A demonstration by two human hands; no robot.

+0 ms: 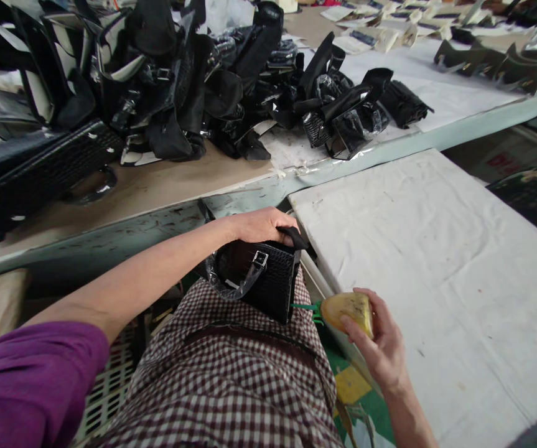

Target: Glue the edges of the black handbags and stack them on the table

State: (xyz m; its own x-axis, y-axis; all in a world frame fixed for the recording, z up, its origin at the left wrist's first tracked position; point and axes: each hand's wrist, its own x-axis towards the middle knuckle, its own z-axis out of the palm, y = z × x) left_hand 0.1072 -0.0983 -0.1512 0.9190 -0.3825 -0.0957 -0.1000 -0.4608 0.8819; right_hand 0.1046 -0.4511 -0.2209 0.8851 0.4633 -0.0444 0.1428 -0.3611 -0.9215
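A small black crocodile-pattern handbag (268, 280) with a strap and a silver buckle rests on my lap, which is covered in checked cloth. My left hand (261, 225) lies on the bag's top edge with its fingers curled over it. To the right, my right hand (378, 342) is closed around a yellowish wedge-shaped block (348, 311), held beside the bag and just in front of the white work surface (436, 261).
A long table (156, 186) runs across the back, piled with several black bag parts (193, 87) and a flat black panel (39, 168) at left. More dark pieces (492, 62) and paper slips lie at far right. A slatted crate (109, 386) sits by my left leg.
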